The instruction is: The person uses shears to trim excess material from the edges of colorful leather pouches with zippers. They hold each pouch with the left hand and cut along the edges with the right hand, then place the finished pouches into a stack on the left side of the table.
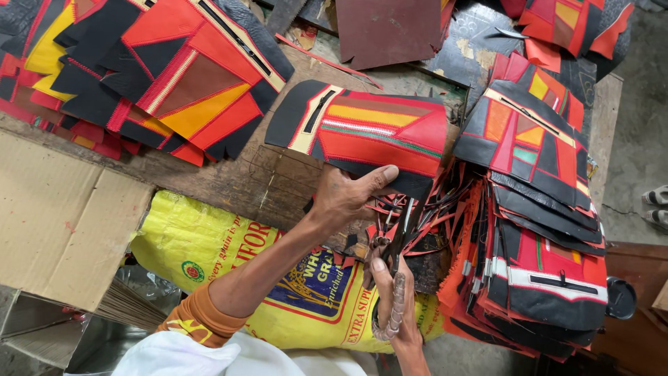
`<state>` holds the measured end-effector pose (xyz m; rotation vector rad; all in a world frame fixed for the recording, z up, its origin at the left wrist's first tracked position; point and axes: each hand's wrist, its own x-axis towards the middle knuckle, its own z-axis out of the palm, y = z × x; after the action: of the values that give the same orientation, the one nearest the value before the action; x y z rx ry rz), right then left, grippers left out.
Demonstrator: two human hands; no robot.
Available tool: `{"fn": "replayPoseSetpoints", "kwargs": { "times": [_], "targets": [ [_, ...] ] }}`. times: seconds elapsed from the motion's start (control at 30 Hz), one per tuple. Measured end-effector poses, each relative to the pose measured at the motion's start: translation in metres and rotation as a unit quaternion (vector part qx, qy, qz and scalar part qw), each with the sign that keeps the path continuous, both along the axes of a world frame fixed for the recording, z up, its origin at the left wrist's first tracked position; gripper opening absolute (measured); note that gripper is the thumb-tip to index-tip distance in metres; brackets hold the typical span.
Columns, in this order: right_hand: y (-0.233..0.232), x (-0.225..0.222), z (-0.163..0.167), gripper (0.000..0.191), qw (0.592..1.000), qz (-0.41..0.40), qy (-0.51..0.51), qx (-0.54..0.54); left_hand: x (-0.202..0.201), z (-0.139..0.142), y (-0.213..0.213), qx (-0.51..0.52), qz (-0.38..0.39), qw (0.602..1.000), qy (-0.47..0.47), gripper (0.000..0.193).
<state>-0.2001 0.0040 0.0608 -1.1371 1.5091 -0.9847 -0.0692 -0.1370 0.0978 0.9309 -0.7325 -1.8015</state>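
Left hand point(348, 195) grips the lower edge of a patchwork panel point(369, 129), thumb on top pressing it down, fingers tucked underneath. The panel lies across the wooden bench point(271, 184), black at its left end with a cream zip strip, then bands of orange, brown and red. Right hand point(393, 299) is closed around the wrapped handles of the scissors point(402, 240), blades pointing up at the panel's bottom edge, just beside the left thumb. Below the blades sits a heap of thin red and black trimmings point(431, 216).

To the right, a tall stack point(543, 230) of finished panels, black and red with yellow, orange and a bit of green, fanned like a deck of cards. Upper left, another spread of panels point(160, 76), same colours, overlapping. A dark brown sheet point(390, 28) lies at the top edge.

Under the forearms lies a yellow woven sack point(209, 240), crumpled, with red lettering, a small round green emblem at its left end and a dark blue panel with gold artwork in the middle. Left of it, a flattened brown cardboard box point(62, 223), plain, flap open. At far right, a sandalled foot point(655, 207) on the concrete floor.
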Motion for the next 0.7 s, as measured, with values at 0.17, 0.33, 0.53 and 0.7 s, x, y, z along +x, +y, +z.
{"fn": "replayPoseSetpoints", "kwargs": {
  "times": [0.17,0.33,0.53,0.7],
  "targets": [
    [-0.006,0.000,0.008,0.030,0.997,0.011,0.080,0.009,-0.003,-0.005,0.000,-0.017,0.006,1.000,0.012,0.032],
    [-0.007,0.002,0.011,0.032,0.996,-0.003,0.084,0.006,-0.006,-0.011,0.001,-0.046,0.018,0.999,-0.003,0.033],
    [-0.005,-0.001,0.007,0.031,0.994,-0.005,0.112,-0.016,-0.009,-0.012,0.002,-0.098,0.031,0.991,-0.080,0.028],
    [-0.004,0.000,0.003,0.032,0.994,-0.012,0.112,-0.009,-0.009,-0.009,0.002,-0.081,0.035,0.996,-0.027,0.029]
  ]
}}
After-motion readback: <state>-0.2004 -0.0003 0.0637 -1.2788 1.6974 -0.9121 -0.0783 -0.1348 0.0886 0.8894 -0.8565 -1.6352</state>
